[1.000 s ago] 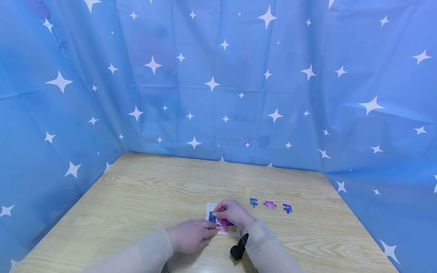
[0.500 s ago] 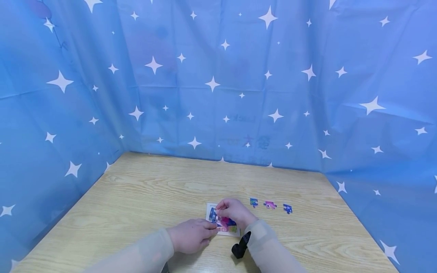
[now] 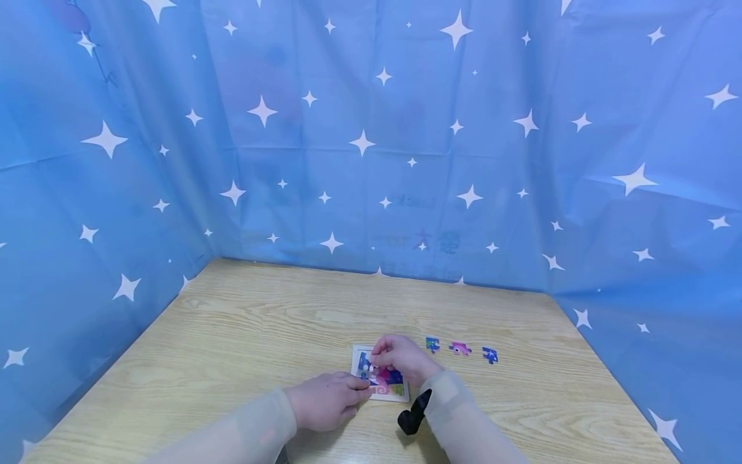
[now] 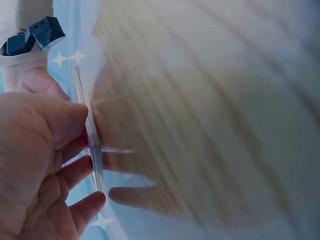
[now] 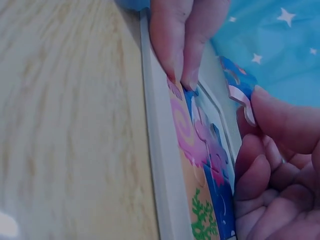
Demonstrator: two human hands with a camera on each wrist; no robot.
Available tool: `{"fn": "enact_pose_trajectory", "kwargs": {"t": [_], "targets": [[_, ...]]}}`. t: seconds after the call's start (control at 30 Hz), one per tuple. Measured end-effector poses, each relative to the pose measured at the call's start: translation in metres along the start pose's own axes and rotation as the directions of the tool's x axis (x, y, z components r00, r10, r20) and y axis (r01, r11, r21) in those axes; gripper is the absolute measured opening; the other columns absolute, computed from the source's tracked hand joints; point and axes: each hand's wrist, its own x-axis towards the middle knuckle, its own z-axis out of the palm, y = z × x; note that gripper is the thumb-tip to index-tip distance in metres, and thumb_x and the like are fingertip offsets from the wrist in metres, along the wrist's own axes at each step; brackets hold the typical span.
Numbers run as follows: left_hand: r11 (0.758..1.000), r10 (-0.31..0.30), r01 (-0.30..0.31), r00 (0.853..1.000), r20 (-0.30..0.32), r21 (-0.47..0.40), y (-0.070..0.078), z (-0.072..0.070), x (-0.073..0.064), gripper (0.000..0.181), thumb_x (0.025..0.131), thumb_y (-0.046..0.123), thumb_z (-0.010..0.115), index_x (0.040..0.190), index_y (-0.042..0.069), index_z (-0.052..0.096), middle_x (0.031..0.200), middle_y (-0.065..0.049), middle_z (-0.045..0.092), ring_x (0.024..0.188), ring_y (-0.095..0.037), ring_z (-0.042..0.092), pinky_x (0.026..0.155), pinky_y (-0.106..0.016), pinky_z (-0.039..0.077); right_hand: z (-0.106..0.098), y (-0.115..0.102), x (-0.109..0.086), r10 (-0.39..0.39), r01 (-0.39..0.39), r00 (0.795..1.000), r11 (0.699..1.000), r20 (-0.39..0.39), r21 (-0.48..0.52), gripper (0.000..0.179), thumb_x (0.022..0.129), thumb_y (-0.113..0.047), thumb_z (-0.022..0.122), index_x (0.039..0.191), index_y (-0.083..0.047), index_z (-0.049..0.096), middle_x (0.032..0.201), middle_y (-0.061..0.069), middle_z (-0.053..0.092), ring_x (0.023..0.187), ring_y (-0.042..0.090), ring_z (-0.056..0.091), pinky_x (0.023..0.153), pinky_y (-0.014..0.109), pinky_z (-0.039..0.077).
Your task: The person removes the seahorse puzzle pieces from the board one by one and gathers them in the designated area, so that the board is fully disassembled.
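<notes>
A small jigsaw tray (image 3: 387, 397) with a pale frame lies on the table in the head view, partly covered by both hands. My left hand (image 3: 323, 401) rests at its left side, and two of its fingers (image 5: 172, 60) press on the picture near the frame. In the right wrist view, my right hand (image 5: 280, 165) pinches a blue puzzle piece (image 5: 235, 75) between thumb and finger, raised over the tray. Fitted pieces show a pink curled shape (image 5: 185, 130) and green seaweed (image 5: 202, 215). A pale bare patch of the tray shows beside them.
Three loose pieces lie to the right on the wooden table (image 3: 278, 316): a blue-green one (image 3: 432, 345), a pink one with an eye (image 3: 460, 348) and a blue one (image 3: 490, 355). A blue star-patterned curtain (image 3: 359, 174) surrounds the table. A black wrist camera (image 3: 413, 415) hangs below the right wrist.
My right hand has shifted slightly right and away from me over the tray, uncovering more of the picture. My left hand stays in place, and the loose pieces have not moved.
</notes>
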Motion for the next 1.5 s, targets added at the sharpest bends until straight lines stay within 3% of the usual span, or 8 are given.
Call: {"fn": "enact_pose_trajectory", "kwargs": {"t": [0.5, 0.87, 1.17, 1.5], "targets": [[1.0, 0.003, -0.003, 1.0, -0.009, -0.016, 0.0, -0.001, -0.001, 0.044, 0.099, 0.025, 0.052, 0.141, 0.014, 0.05, 0.145, 0.0, 0.047, 0.131, -0.019, 0.045, 0.106, -0.034, 0.039, -0.021, 0.001, -0.007, 0.003, -0.003, 1.0, 1.0, 0.004, 0.021, 0.013, 0.088, -0.01, 0.069, 0.095, -0.001, 0.064, 0.084, 0.004, 0.058, 0.073, 0.018, 0.048, 0.066, 0.028, 0.041], [1.0, -0.012, 0.012, 1.0, -0.002, 0.007, 0.002, -0.001, -0.003, 0.045, 0.098, 0.025, 0.053, 0.141, 0.015, 0.049, 0.145, 0.0, 0.046, 0.132, -0.02, 0.044, 0.107, -0.034, 0.038, -0.066, 0.022, -0.03, 0.042, -0.059, 0.992, 0.987, -0.116, -0.151, 0.017, 0.084, -0.016, 0.074, 0.091, -0.003, 0.064, 0.091, 0.005, 0.061, 0.084, 0.02, 0.051, 0.076, 0.032, 0.042], [1.0, -0.014, 0.014, 1.0, 0.009, -0.004, 0.002, 0.0, -0.002, 0.045, 0.099, 0.025, 0.052, 0.142, 0.016, 0.048, 0.146, 0.001, 0.045, 0.133, -0.02, 0.043, 0.108, -0.034, 0.037, -0.089, 0.031, -0.046, 0.097, -0.15, 0.968, 0.963, -0.232, -0.223, 0.014, 0.082, -0.012, 0.075, 0.088, -0.005, 0.064, 0.091, 0.005, 0.061, 0.085, 0.021, 0.052, 0.078, 0.037, 0.04], [1.0, -0.005, 0.005, 1.0, -0.006, -0.008, 0.0, 0.002, -0.001, 0.042, 0.1, 0.023, 0.05, 0.141, 0.015, 0.05, 0.145, 0.001, 0.047, 0.133, -0.018, 0.043, 0.107, -0.032, 0.038, -0.102, 0.035, -0.053, 0.105, -0.172, 0.964, 0.947, -0.246, -0.273, 0.011, 0.083, -0.011, 0.074, 0.085, -0.005, 0.065, 0.099, 0.003, 0.063, 0.083, 0.02, 0.05, 0.07, 0.032, 0.038]]}}
